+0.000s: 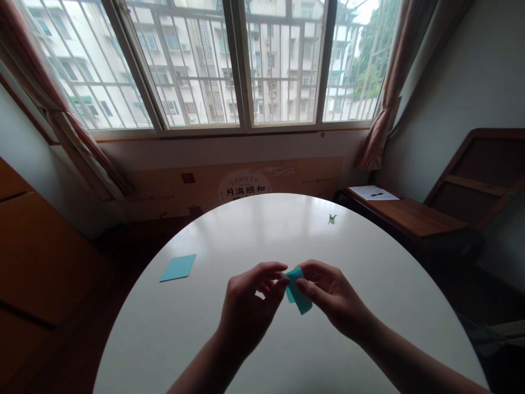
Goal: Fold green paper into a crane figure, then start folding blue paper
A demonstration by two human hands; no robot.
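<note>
- Left hand (246,301), right hand (342,301): both pinching the paper (301,298).
- Paper: over the table's (197,339) middle, long axis slanting, lower end pointing nearward and slightly right.
- Blue square (178,268): on the table's left.
- Green figure (332,219): near the table's far edge.

Folded paper (302,301) teal; table (254,235) white; figurine (332,219) green.

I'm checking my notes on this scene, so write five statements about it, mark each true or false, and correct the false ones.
1. The left hand and right hand both touch the folded blue paper. True.
2. The flat blue paper lies right of the right hand. False: the flat blue paper lies left of the left hand.
3. A small green object is on the white table. True.
4. The pen stands upright. False: the pen lies flat.
5. Curtains flank the window. True.
</note>
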